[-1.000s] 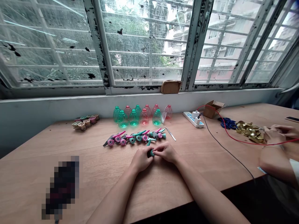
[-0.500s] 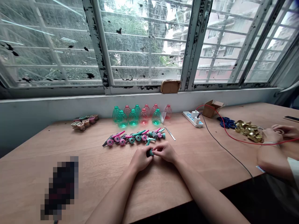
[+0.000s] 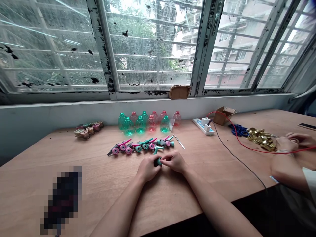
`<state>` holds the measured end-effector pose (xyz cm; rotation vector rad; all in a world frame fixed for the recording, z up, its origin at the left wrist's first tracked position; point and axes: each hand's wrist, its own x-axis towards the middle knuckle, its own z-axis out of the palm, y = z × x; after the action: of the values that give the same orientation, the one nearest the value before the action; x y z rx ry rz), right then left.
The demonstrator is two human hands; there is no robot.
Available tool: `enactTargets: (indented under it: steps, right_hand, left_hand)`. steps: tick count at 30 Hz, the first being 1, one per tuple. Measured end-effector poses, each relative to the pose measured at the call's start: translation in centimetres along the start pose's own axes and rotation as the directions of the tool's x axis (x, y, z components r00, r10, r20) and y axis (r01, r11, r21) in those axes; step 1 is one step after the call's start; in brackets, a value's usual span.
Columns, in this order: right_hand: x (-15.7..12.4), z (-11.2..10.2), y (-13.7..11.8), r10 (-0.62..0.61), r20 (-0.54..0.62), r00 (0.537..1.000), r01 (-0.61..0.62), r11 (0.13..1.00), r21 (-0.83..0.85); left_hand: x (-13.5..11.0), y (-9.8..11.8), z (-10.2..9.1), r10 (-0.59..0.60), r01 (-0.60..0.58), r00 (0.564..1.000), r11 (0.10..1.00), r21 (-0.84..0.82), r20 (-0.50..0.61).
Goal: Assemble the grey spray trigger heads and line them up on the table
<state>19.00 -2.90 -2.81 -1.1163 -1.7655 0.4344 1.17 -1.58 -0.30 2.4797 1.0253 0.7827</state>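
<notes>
My left hand (image 3: 148,168) is closed around a teal-and-dark spray nozzle head (image 3: 158,161) low over the table. The fingers of my right hand (image 3: 174,162) pinch together at the teal collar of that head; whether they hold a small part cannot be made out. Just beyond both hands lies a row of spray nozzle heads (image 3: 138,148) in pink, teal and grey. A pair of metal tweezers (image 3: 179,142) rests to the right of the row. Behind it stand several clear green bottles (image 3: 140,125) and pink bottles (image 3: 151,124), upright and without heads.
Small brown and green pieces (image 3: 89,130) are piled at the back left. A pixelated dark object (image 3: 61,200) lies front left. To the right are a power strip (image 3: 203,127), cables, a cardboard box (image 3: 224,116), blue rings (image 3: 238,130), gold parts (image 3: 262,139) and a co-worker's hands (image 3: 287,143).
The view has shifted very slightly. Both my hands stay at the spray nozzle head in almost the same pose.
</notes>
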Motion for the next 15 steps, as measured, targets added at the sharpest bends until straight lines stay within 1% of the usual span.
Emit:
enactTargets:
  steps: [5, 11, 15]
  right_hand:
    - [-0.02, -0.08, -0.18, 0.008, 0.003, 1.0, -0.008, 1.0, 0.004]
    - [-0.04, -0.31, -0.24, 0.039, 0.097, 0.995, -0.043, 0.998, 0.041]
    - [-0.03, -0.17, -0.02, 0.06, 0.103, 0.993, -0.066, 0.997, 0.049]
  left_hand:
    - [-0.01, -0.01, 0.02, -0.004, 0.005, 1.0, 1.0, 0.012, -0.002]
    - [-0.04, -0.09, 0.12, 0.004, -0.004, 1.0, 1.0, 0.029, -0.009]
    - [0.01, -0.08, 0.14, -0.014, 0.014, 1.0, 0.998, 0.059, -0.006]
